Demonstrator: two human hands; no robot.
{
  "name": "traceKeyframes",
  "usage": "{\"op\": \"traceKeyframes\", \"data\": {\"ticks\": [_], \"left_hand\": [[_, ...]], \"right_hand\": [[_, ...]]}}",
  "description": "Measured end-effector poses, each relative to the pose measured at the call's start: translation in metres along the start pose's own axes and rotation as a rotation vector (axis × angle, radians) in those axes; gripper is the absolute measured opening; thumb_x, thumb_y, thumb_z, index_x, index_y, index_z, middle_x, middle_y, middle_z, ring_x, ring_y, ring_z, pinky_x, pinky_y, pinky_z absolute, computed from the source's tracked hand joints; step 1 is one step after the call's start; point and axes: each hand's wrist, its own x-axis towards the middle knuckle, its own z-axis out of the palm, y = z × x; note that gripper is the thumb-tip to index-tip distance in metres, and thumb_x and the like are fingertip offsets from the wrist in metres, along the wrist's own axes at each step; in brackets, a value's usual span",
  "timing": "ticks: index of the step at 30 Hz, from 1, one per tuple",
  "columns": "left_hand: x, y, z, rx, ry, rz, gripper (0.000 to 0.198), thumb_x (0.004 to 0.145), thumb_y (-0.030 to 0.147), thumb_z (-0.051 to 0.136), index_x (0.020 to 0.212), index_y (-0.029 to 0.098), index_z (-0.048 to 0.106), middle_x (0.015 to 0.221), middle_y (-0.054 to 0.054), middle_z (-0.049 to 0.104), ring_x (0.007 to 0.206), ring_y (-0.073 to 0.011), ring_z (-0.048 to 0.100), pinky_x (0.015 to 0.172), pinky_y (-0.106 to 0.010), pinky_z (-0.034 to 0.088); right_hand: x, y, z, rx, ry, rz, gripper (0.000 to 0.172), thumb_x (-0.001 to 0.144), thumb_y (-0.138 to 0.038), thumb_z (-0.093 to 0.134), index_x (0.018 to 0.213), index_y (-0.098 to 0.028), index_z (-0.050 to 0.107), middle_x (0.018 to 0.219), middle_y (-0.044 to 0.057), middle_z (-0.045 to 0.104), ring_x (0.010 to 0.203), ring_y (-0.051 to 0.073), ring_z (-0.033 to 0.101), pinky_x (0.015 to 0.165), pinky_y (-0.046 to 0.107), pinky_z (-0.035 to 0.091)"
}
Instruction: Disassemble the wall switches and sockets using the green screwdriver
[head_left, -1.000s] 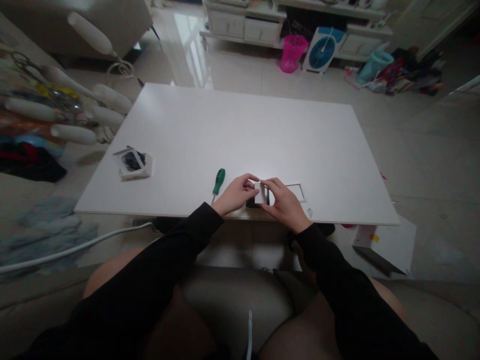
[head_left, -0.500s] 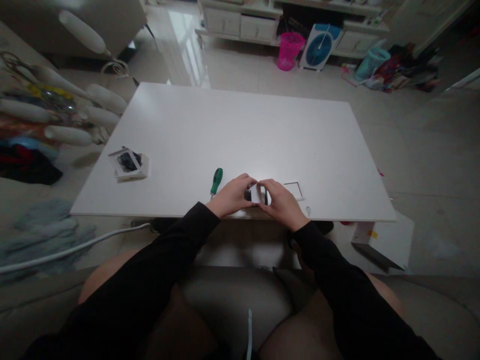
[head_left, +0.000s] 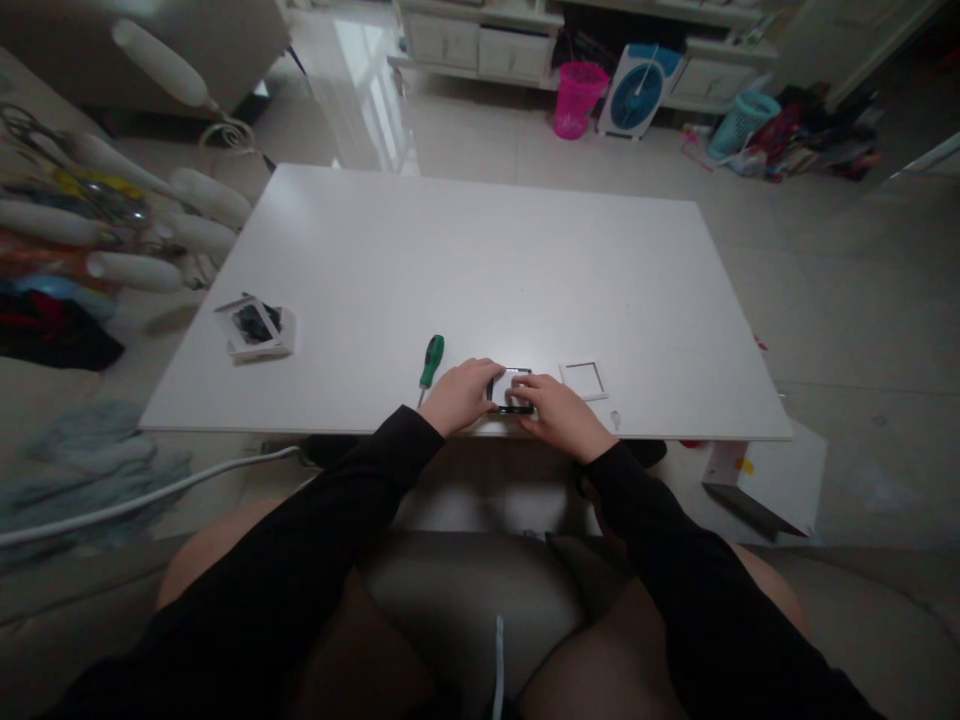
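Note:
Near the front edge of the table, my left hand (head_left: 460, 393) grips the left side of a small square white panel with a black rim (head_left: 508, 396). It looks like a wall switch, though the fingers cover part of it. My right hand (head_left: 561, 412) holds its right side, fingers curled over the white face and thumb low at the edge. Just right of the hand lies a thin white square frame (head_left: 598, 394), flat on the table, with a small pale piece (head_left: 616, 419) below it. A green-handled screwdriver (head_left: 432, 361) rests left of my left hand, shaft toward me.
The white table (head_left: 480, 250) spans the view. An opened white box with dark contents (head_left: 259, 330) stands at its left. A white hose (head_left: 157, 497) runs below the left edge. On the floor beyond are a pink basket (head_left: 579, 100) and a blue fan (head_left: 640, 92).
The panel has turned from standing on edge to lying flatter, white face up. My right fingers have moved onto its face, and more of the white frame shows.

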Motion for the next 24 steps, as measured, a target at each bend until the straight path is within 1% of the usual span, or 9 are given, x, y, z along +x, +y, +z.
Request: {"op": "traceKeyframes", "data": {"ticks": [3,7,16,24], "left_hand": [[-0.001,0.0018,0.0011,0.034,0.012,-0.016,0.042,0.081,0.018,0.079,0.121,0.021,0.064,0.125,-0.01,0.071,0.121,-0.0299,0.064,0.103,-0.044,0.052],[-0.0012,0.0026,0.0033,0.046,0.012,-0.031,0.04,0.082,0.018,0.079,0.12,0.019,0.064,0.125,-0.011,0.071,0.118,-0.0305,0.063,0.102,-0.044,0.052],[0.0,-0.0025,0.0072,0.01,0.013,-0.009,0.043,0.082,0.02,0.078,0.122,0.02,0.064,0.125,-0.011,0.068,0.121,-0.0305,0.062,0.103,-0.044,0.052],[0.0021,-0.0024,0.0086,-0.012,0.022,-0.036,0.04,0.081,0.017,0.078,0.12,0.018,0.067,0.122,-0.011,0.068,0.117,-0.0309,0.064,0.102,-0.044,0.053]], "right_hand": [[0.0002,0.0,0.0023,-0.013,-0.029,-0.012,0.043,0.085,-0.011,0.072,0.126,-0.023,0.074,0.142,0.013,0.065,0.127,0.031,0.06,0.106,0.047,0.052],[0.0001,-0.0003,0.0045,-0.053,-0.064,-0.017,0.039,0.088,-0.015,0.071,0.126,-0.021,0.075,0.142,0.014,0.064,0.127,0.032,0.059,0.105,0.047,0.052],[-0.0006,-0.0014,0.0067,-0.094,-0.044,-0.032,0.036,0.089,-0.016,0.07,0.125,-0.022,0.076,0.14,0.014,0.063,0.125,0.031,0.058,0.103,0.046,0.053],[-0.0007,-0.0021,0.0065,-0.099,-0.051,-0.031,0.037,0.09,-0.015,0.069,0.125,-0.022,0.075,0.142,0.014,0.062,0.126,0.031,0.058,0.103,0.047,0.053]]}}
